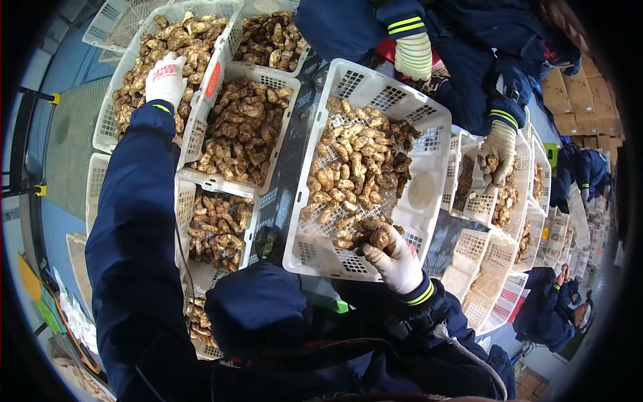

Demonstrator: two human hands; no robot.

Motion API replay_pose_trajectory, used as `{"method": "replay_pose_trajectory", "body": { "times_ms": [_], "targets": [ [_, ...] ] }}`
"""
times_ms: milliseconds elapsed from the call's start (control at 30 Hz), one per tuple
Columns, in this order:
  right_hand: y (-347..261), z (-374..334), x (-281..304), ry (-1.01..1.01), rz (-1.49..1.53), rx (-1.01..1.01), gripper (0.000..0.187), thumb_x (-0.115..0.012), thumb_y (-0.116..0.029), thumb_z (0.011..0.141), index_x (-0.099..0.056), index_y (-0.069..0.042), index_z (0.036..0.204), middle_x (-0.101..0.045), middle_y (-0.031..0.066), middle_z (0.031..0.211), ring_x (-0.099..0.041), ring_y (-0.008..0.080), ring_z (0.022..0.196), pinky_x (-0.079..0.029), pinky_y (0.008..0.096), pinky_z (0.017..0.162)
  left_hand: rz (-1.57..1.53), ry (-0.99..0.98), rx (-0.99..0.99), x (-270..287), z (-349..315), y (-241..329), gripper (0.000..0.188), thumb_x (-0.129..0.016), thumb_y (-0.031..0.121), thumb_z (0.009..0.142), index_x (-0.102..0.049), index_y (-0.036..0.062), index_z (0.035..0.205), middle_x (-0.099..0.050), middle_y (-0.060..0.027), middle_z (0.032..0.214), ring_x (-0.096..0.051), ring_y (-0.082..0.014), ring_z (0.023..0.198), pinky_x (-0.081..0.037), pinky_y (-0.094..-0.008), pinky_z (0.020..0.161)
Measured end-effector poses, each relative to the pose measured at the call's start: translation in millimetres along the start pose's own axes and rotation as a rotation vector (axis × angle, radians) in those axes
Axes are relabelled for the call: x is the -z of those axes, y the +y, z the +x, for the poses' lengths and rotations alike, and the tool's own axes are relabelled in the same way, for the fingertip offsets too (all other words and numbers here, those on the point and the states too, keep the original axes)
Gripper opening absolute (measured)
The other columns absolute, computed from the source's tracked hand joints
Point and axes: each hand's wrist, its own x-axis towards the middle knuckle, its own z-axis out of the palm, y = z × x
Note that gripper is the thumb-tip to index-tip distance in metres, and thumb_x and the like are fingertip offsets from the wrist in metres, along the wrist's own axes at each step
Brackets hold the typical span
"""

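The left hand [167, 79] wears a white glove and lies back side up on a heap of brown mushrooms [194, 41]. Its fingertips are hard to see, so I cannot tell if it is gripping one. The right hand [400, 264] wears a white glove with dirty fingers. It is closed around a round brown mushroom [379, 238], with thumb and fingers on its sides.

The left arm [130, 231] reaches long and almost straight, away from the body. The right arm [439, 308] is bent and kept close, with its hand over the near end of a big white crate [422, 191]. In that crate, past the right hand, is a loose pile of mushrooms [355, 161], too many to count.

Around the left hand there are four white crates with mushrooms: one under it [109, 120], one just to its right [276, 80], one farther off on the right [268, 5], and one back beside the forearm [185, 201].

Two other gloved hands are past the right hand: one straight ahead [413, 57], and one to its right [501, 144], holding one mushroom [492, 163].
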Motion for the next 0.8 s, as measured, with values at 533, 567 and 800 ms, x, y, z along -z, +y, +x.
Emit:
{"method": "replay_pose_trajectory", "body": {
  "times_ms": [533,567,800],
  "targets": [
    [1.7,-11.0,4.4,-0.015,-0.032,0.072,0.042,-0.062,-0.012,0.094,-0.047,0.001,0.131,-0.066,0.0060,0.105,-0.060,0.0117,0.098,-0.047,0.0259,0.088,0.042,0.208,0.071,-39.8,-18.0,-2.2,0.028,-0.050,0.017,0.090,-0.058,0.0090,0.115,-0.054,-0.0126,0.131,-0.044,-0.0311,0.129,-0.031,-0.0465,0.108],
    [1.7,-12.9,5.4,-0.004,-0.068,0.073,0.042,-0.061,-0.012,0.094,-0.047,0.001,0.131,-0.066,0.0063,0.105,-0.060,0.0116,0.098,-0.047,0.0263,0.088,-0.084,0.101,0.122,-27.2,-13.1,-3.0,0.032,-0.054,0.017,0.089,-0.056,0.0072,0.119,-0.058,-0.0124,0.126,-0.047,-0.0316,0.126,-0.035,-0.0439,0.106],
    [-3.0,-17.4,8.6,-0.010,-0.107,0.106,0.043,-0.058,-0.008,0.095,-0.041,0.002,0.134,-0.062,0.0098,0.116,-0.059,0.0163,0.109,-0.047,0.0299,0.095,-1.204,0.145,-0.059,64.5,-77.2,53.9,0.040,-0.065,0.014,0.090,-0.051,0.0028,0.126,-0.055,-0.0189,0.124,-0.056,-0.0295,0.113,-0.048,-0.0420,0.097]
  ]
}}
